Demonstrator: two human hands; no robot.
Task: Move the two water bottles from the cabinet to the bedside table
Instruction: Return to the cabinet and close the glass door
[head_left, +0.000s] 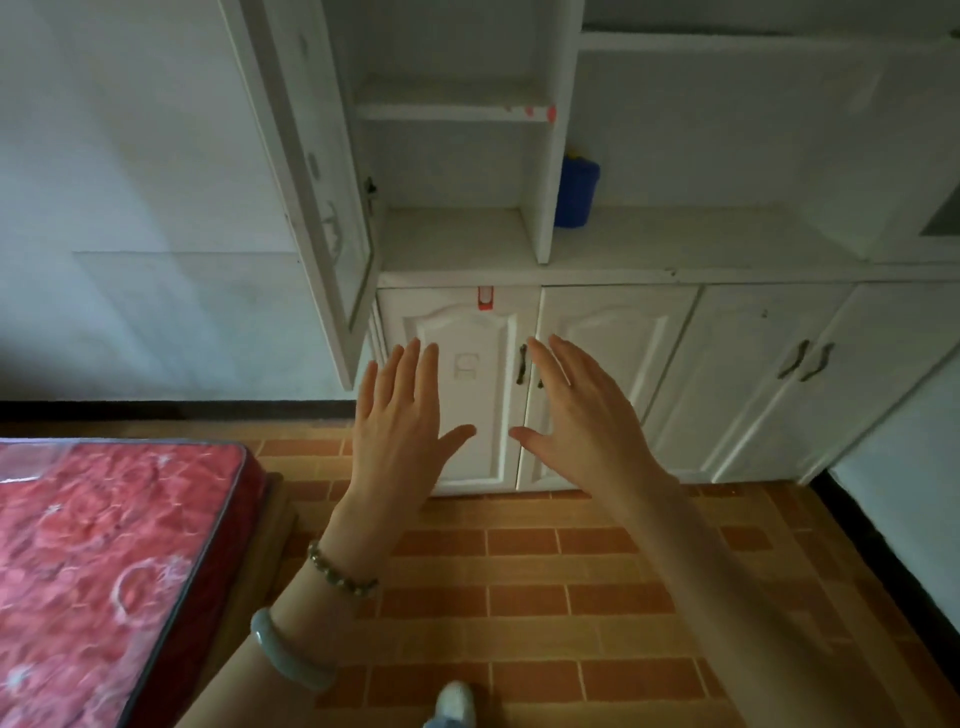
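Note:
A white cabinet (613, 270) fills the wall ahead, with open shelves above and shut doors below. Its shelves hold no water bottle that I can see; only a blue container (576, 192) stands on the counter shelf, partly behind a divider. My left hand (402, 421) and my right hand (576, 410) are held out flat, fingers spread, palms down, in front of the lower doors. Neither hand holds anything. No bedside table is in view.
A bed with a red mattress (104, 561) takes the lower left. A tall glazed cabinet door (322, 197) swings open to the left of the shelves. Brown brick-pattern tiles (545, 597) cover the floor. My shoe (454, 701) shows at the bottom edge.

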